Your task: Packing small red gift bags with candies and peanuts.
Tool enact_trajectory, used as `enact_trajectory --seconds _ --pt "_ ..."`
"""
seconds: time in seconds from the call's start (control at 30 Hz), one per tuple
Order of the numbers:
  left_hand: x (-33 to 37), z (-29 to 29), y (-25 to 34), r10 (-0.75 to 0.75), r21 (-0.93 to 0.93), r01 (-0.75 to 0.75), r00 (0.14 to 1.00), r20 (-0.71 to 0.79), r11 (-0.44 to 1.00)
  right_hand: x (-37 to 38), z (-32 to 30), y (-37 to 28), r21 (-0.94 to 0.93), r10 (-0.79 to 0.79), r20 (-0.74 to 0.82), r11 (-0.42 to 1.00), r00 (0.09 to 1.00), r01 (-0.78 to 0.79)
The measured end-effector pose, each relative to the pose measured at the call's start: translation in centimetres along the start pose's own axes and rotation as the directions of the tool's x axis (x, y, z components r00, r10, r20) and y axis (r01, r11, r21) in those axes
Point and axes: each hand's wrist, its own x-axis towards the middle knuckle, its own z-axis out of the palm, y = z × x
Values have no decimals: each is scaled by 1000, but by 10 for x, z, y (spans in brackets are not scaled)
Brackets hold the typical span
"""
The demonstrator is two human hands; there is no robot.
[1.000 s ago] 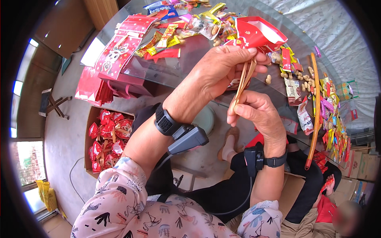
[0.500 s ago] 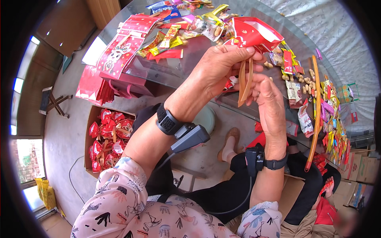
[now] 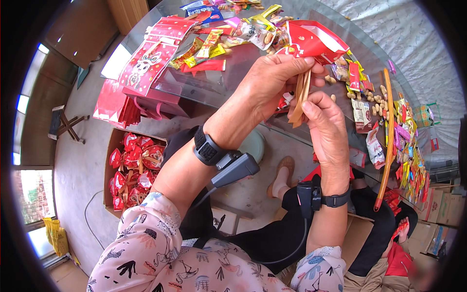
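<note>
My left hand (image 3: 284, 73) is closed on a red gift bag (image 3: 318, 41) with its opening spread and white inside showing. Tan ribbons (image 3: 302, 92) hang down from the bag below my left fingers. Lower and to the right, my right hand (image 3: 325, 117) pinches the lower part of these ribbons between thumb and fingers. Both hands are over the near edge of the glass table (image 3: 199, 92). Behind the bag lie small wrapped snacks (image 3: 258, 34). The bag's contents are hidden.
Flat red printed bags (image 3: 146, 63) lie at the table's left. Below them, a cardboard box (image 3: 111, 146) holds several filled red bags (image 3: 138, 158). Peanuts (image 3: 379, 100), colourful sweets (image 3: 406, 165) and a long orange stick (image 3: 387, 126) lie on the right. Another person's leg (image 3: 372, 228) is at lower right.
My right fingers have gone from loosely spread beside the ribbons to pinching them, drawing the strands closer together. My left hand keeps its hold on the bag, nearly still.
</note>
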Motion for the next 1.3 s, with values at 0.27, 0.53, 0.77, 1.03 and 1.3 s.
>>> enact_trajectory --seconds 0.27,0.53,0.77,1.03,1.3 --pt "-2 0 6 -18 25 19 999 -35 1000 0 0 0 13 51 -3 999 999 -51" --pt "1 -2 2 -33 16 34 999 -8 999 -3 6 0 -16 96 68 995 993 -95" --pt "1 0 1 -43 -7 43 999 -10 999 -2 12 7 -43 120 92 992 988 -116" --pt "0 1 -1 -101 -15 101 995 -17 995 -7 16 6 -273 94 164 961 982 -46" --pt "1 0 -3 -127 -62 127 992 -6 990 -12 19 5 -396 166 242 917 956 -59"
